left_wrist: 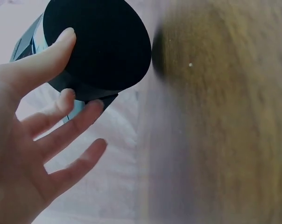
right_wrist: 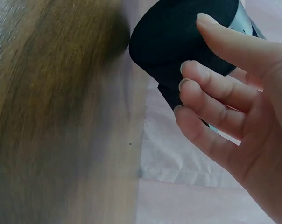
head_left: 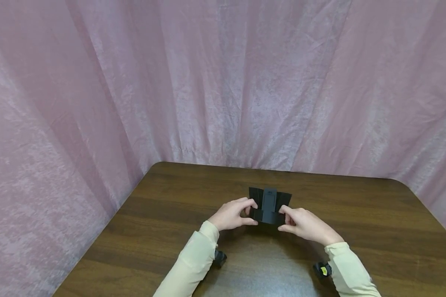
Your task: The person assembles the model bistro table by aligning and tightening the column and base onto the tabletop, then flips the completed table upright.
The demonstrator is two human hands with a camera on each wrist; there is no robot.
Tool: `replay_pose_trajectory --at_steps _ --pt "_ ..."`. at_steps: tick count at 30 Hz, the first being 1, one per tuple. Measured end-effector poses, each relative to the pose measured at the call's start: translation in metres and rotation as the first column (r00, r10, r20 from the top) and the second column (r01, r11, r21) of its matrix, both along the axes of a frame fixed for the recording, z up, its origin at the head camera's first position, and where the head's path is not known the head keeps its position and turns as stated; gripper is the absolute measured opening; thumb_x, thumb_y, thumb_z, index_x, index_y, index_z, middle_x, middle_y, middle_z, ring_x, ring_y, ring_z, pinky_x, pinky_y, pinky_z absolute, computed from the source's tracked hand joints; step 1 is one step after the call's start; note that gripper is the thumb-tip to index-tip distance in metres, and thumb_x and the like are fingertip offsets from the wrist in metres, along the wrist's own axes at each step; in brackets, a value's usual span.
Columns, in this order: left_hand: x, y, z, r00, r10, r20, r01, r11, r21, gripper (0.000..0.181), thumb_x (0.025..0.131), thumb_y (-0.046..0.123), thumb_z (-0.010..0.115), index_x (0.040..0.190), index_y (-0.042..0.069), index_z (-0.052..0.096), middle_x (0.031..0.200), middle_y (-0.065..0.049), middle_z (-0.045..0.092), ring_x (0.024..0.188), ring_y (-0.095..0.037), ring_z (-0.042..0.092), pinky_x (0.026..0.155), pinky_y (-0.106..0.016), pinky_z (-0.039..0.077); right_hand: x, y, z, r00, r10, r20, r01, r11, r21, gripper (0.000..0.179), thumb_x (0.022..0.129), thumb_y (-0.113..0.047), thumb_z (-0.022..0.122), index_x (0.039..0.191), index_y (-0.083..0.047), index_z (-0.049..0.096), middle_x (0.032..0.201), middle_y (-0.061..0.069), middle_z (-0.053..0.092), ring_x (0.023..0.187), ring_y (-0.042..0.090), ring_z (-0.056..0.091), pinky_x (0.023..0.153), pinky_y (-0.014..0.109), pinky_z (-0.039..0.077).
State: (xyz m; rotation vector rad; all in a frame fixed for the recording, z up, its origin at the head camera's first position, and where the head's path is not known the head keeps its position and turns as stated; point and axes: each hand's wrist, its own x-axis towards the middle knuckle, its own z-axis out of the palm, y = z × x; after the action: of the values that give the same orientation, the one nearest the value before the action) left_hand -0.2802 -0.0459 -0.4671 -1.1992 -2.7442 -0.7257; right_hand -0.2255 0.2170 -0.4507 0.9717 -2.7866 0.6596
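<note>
Over the middle of the table, both hands hold one black stand-like object (head_left: 269, 200). A raised strip runs up its centre between flared side panels, with a band across the lower front. Its smooth, rounded dark face (left_wrist: 96, 46) shows in both wrist views. My left hand (head_left: 233, 213) pinches the left side, thumb on the rounded face and fingers at the edge beneath. From the other side my right hand (head_left: 305, 223) pinches the right edge, its thumb also on that face (right_wrist: 183, 35). The fingers behind the object are partly hidden.
The brown wooden table (head_left: 163, 198) has rounded far corners. Pink velvety curtains (head_left: 223, 82) hang behind it and along its sides. Small dark wrist devices (head_left: 219, 258) sit under the pale sleeves (head_left: 195, 258), close above the tabletop.
</note>
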Motion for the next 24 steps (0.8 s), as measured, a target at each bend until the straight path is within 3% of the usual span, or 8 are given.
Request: replay_pose_trajectory --at_steps 5,10,13,19,24 --pt "-0.0002 0.0000 0.0001 0.996 0.051 -0.077 -0.047 0.998 0.051 0.037 0.079 0.042 0.077 0.108 0.025 0.062 0.093 0.006 0.055 0.075 -0.009 0.055 0.063 -0.020 0.039 -0.0004 -0.0026 -0.0018 0.993 -0.069 -0.093 0.071 0.997 0.017 0.028 0.084 -0.026 0.075 0.104 -0.016 0.059 0.069 -0.016 0.049 0.058 -0.005 0.040 0.054 0.018 0.036" --pt "0.0003 0.0001 0.0014 0.990 0.097 -0.105 -0.085 0.991 0.106 0.039 0.077 0.040 0.080 0.111 0.024 0.068 0.103 0.005 0.060 0.085 -0.010 0.063 0.067 -0.020 0.042 -0.0024 -0.0047 -0.0058 0.952 -0.125 -0.280 0.134 0.991 0.012 0.033 0.077 -0.029 0.081 0.103 -0.017 0.066 0.087 -0.010 0.054 0.074 0.003 0.051 0.061 0.023 0.044" --pt "0.0006 -0.0001 0.0022 0.986 0.108 -0.124 -0.092 0.988 0.128 0.039 0.077 0.040 0.079 0.111 0.024 0.069 0.109 0.007 0.060 0.086 -0.007 0.064 0.067 -0.019 0.043 -0.0035 -0.0049 -0.0064 0.935 -0.123 -0.332 0.130 0.992 -0.001 0.036 0.076 -0.029 0.082 0.105 -0.014 0.068 0.099 -0.005 0.058 0.085 0.010 0.057 0.067 0.028 0.051" --pt "-0.0007 0.0002 0.0024 0.968 0.133 -0.214 -0.106 0.986 0.132 0.040 0.075 0.044 0.079 0.109 0.026 0.068 0.098 0.012 0.066 0.083 -0.003 0.062 0.068 -0.021 0.046 -0.0040 -0.0050 -0.0050 0.930 -0.126 -0.346 0.128 0.992 -0.019 0.037 0.079 -0.026 0.079 0.111 -0.013 0.065 0.102 -0.003 0.061 0.082 0.012 0.061 0.068 0.031 0.052" --pt "0.0018 0.0009 0.0050 0.964 0.163 -0.212 -0.136 0.981 0.136 0.040 0.076 0.045 0.079 0.110 0.028 0.068 0.096 0.011 0.069 0.082 -0.008 0.061 0.070 -0.022 0.046 -0.0031 -0.0049 -0.0048 0.934 -0.133 -0.331 0.136 0.991 -0.014 0.037 0.083 -0.025 0.075 0.115 -0.013 0.061 0.100 -0.004 0.059 0.078 0.010 0.059 0.065 0.028 0.050"
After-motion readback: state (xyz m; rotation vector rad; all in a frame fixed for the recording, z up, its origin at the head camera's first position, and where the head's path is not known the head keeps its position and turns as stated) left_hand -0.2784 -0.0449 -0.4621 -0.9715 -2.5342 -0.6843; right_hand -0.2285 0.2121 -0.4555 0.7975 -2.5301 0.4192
